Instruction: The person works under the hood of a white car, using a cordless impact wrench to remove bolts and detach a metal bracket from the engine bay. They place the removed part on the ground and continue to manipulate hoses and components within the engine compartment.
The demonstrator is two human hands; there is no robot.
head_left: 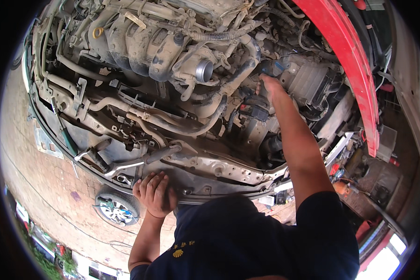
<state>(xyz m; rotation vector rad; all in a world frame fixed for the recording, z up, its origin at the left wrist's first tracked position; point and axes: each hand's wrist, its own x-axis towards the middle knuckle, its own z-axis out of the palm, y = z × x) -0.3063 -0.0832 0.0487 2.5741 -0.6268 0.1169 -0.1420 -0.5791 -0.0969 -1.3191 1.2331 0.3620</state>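
Note:
I lean over the dusty engine bay of a car. My left hand (155,193) rests, fingers lying together and slightly bent, on the black plastic panel (191,179) along the front edge; it holds nothing. My right hand (269,86) reaches deep into the right side of the bay, beside a blue-marked part (273,68) and above a black bracketed part (255,108). Its fingers are curled; their tips and whatever they grip are hidden. A thick hose (242,70) runs just left of it. Left of the hand is the round metal intake opening (204,71).
A wrench (126,166) and a green-handled screwdriver (69,141) lie on the front edge near my left hand. The ribbed intake manifold (140,46) fills the upper left. A red curved panel (345,46) borders the right. A wheel (116,206) lies on the brick floor.

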